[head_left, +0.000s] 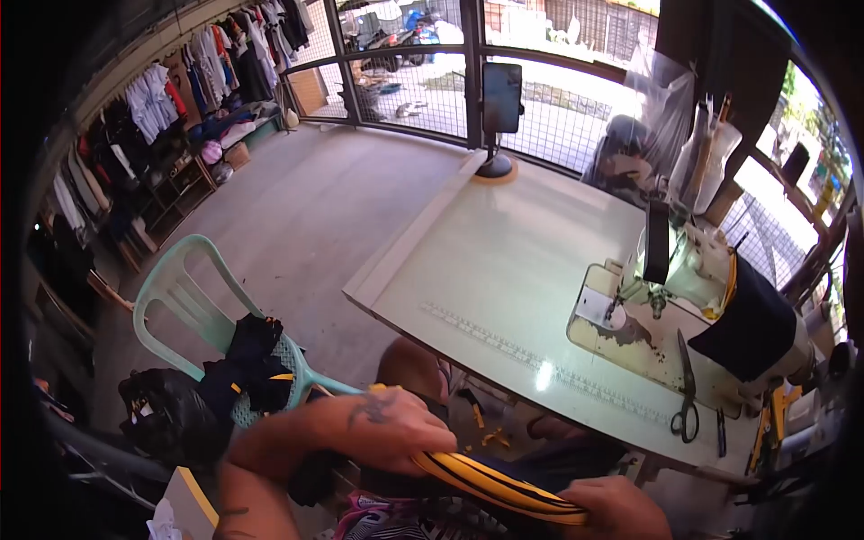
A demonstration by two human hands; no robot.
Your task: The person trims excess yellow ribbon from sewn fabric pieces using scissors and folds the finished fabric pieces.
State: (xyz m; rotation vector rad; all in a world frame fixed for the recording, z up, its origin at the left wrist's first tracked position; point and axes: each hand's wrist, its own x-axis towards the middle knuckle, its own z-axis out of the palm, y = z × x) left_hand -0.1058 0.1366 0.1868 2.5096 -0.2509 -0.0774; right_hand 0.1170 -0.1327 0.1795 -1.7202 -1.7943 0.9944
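Both my hands hold a dark garment with a yellow band (pixel 495 483) striped in black, stretched between them above my lap. My left hand (pixel 396 430) is closed around the band's left end. At its other end my right hand (pixel 619 508) grips the fabric, partly cut off by the bottom of the view. Just beyond lies the table's front edge. A sewing machine (pixel 684 270) stands at the table's right side, with a dark cloth (pixel 749 319) draped over its body.
A green plastic chair (pixel 193 297) holds dark clothes (pixel 247 364) at left. On the white table (pixel 504 243) are a clear ruler (pixel 540 360), scissors (pixel 687 387) and a phone on a stand (pixel 500 99). Clothes (pixel 148 103) hang along the far wall.
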